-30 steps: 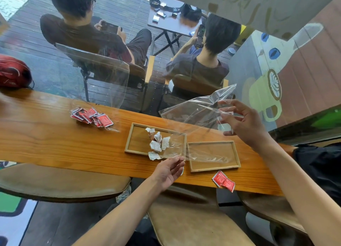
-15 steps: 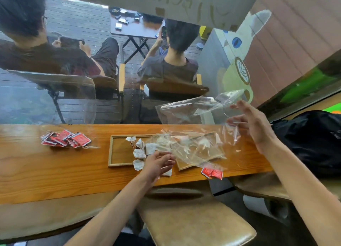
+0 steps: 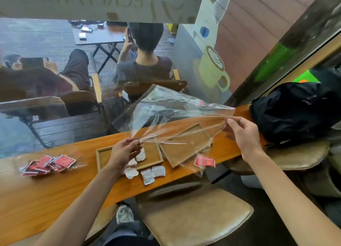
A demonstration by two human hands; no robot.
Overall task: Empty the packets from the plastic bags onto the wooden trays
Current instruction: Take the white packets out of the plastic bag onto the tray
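Observation:
A clear plastic bag [image 3: 166, 109] is stretched in the air above two wooden trays. My left hand [image 3: 123, 151] pinches one end of it over the left tray [image 3: 103, 155]. My right hand [image 3: 241, 131] pinches the other end, above the right tray [image 3: 184, 149]. White packets [image 3: 153, 173] lie partly in the left tray and partly on the counter in front of it. Two red packets [image 3: 203, 161] lie near the counter's front edge, under a fold of plastic. A second bag of red packets [image 3: 46, 164] rests at the left.
The wooden counter [image 3: 55, 194] runs along a window, with people seated outside. A black backpack [image 3: 295, 113] sits at the counter's right end. Padded stools [image 3: 193, 214] stand below the counter's near edge.
My left hand has risen from the white packets and taken hold of the bag. The bag is now pulled taut between both hands, and my view has swung right.

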